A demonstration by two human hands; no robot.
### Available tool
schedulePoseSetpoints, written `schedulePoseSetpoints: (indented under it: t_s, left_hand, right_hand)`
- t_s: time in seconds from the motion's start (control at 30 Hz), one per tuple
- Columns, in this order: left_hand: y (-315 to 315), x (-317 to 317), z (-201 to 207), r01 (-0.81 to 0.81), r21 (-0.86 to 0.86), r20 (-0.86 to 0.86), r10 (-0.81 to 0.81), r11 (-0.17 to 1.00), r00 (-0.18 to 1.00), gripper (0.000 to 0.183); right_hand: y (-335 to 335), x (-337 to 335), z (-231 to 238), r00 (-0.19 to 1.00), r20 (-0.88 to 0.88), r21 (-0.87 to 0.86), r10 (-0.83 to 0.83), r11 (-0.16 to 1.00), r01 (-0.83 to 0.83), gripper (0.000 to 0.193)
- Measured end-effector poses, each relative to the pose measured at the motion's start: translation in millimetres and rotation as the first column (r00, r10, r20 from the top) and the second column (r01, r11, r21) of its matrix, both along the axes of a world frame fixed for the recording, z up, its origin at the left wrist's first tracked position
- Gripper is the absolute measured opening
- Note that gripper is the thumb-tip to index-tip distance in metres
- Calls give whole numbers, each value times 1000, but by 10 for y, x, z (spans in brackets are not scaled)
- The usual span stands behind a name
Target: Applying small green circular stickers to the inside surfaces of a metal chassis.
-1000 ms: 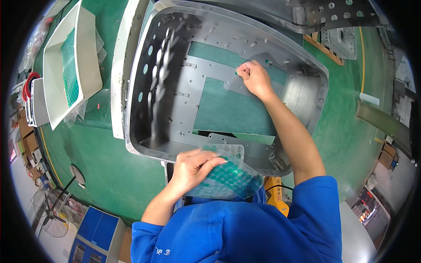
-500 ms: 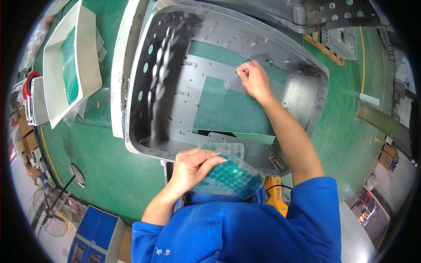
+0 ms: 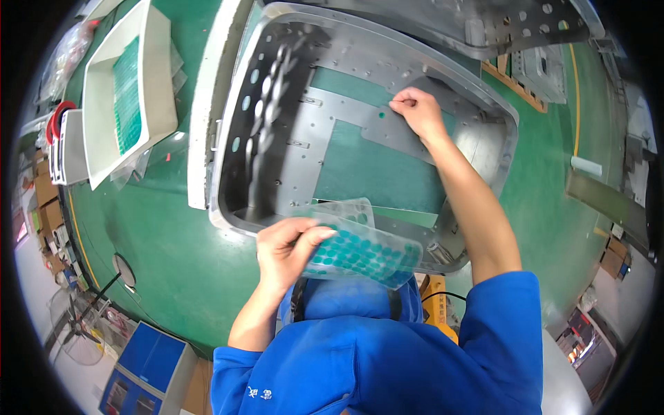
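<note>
My left hand [image 3: 285,250] pinches clear plastic sheets by one corner, thumb on top. Rows of round green stickers [image 3: 360,256] cover the front sheet, and a second sheet [image 3: 356,207] with fewer dots shows behind it. The sheets hang over the near rim of a large grey metal housing [image 3: 290,166]. Inside that housing, my right hand [image 3: 420,116] is over the floor panel, its thumb and fingers drawn together with nothing visible between them. A single green dot [image 3: 381,115] lies on the metal just left of my fingertips, apart from them.
Studs and slotted brackets rise from the housing's floor, which has large rectangular cutouts. Another metal housing [image 3: 512,28] stands beyond the far rim. At left is a white bin [image 3: 155,104] holding green sheets. A yellow machine part [image 3: 437,304] stands near my waist.
My right hand has drawn away to the right of the green dot that was at its fingertips; the dot now sits on the metal. My left hand and the sheets have risen slightly.
</note>
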State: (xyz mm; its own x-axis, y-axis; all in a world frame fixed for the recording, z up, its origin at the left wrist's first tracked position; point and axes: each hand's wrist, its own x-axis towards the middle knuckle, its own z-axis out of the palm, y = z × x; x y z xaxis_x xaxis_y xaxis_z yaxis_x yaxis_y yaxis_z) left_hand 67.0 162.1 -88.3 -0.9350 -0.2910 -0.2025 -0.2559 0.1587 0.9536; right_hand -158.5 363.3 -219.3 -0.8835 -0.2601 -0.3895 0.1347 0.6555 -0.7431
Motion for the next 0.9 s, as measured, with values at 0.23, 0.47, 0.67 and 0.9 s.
schedulePoseSetpoints:
  t_s: [0.23,0.47,0.67,0.9]
  left_hand:
    - [-329,208,138,-239,-67,-150,227,969,962,11]
    - [-342,374,296,-155,157,-56,166,975,985,12]
    - [-381,563,223,-157,-15,-206,151,987,967,10]
    - [-360,611,165,-180,22,-55,181,983,982,13]
  right_hand:
    - [-319,1176,1785,879,2,-399,476,807,-436,24]
    - [-434,1488,1785,917,9,-418,398,835,-358,15]
    - [-388,1604,1709,941,90,-576,327,788,-219,13]
    - [-404,1708,1576,919,-298,-435,259,820,-372,8]
